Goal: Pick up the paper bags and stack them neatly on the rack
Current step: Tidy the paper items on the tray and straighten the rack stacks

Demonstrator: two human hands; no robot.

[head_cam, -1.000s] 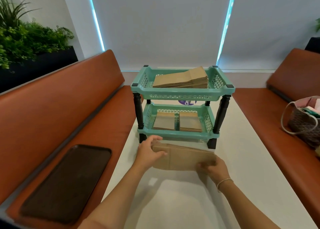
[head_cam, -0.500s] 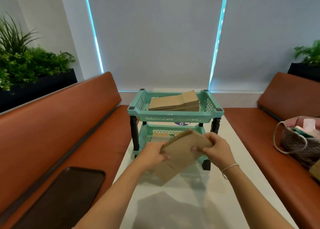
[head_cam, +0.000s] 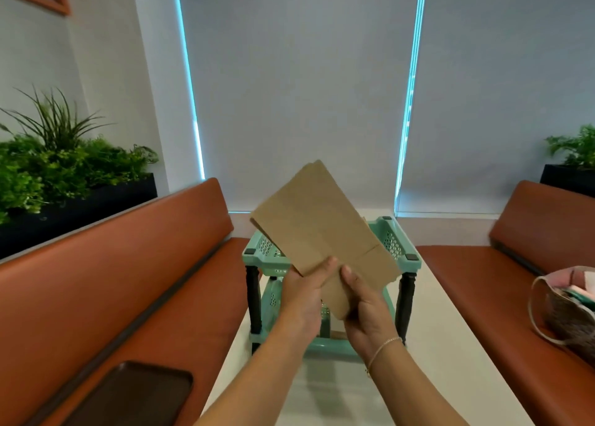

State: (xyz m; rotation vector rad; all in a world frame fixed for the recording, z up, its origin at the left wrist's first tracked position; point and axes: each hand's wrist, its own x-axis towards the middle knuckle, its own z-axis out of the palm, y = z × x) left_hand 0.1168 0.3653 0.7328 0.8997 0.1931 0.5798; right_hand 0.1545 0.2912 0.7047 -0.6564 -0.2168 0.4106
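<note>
The person holds a small bundle of flat brown paper bags (head_cam: 317, 229) in the air with both hands, in front of the teal two-level rack (head_cam: 399, 251) and above the white table (head_cam: 450, 345). The bundle is tilted, with its upper corner pointing up and a little to the left, and it hides most of the top level of the rack. The left hand (head_cam: 304, 296) grips the lower left edge of the bags; its thumb lies on the front face and the other fingers are behind the paper (they cannot be seen from here). The right hand (head_cam: 365, 309) holds the lower end of the bundle, the thumb pressed on the front and the fingers curled behind. A thin bracelet (head_cam: 384, 348) is on the right wrist. The rack stands on the table, between two orange-brown benches (head_cam: 128, 280). On the left bench lies a dark tray (head_cam: 135, 396). On the right bench sits a woven handbag (head_cam: 570, 313), partly cut by the frame edge. Green plants (head_cam: 58, 161) grow in a dark planter behind the left bench.
</note>
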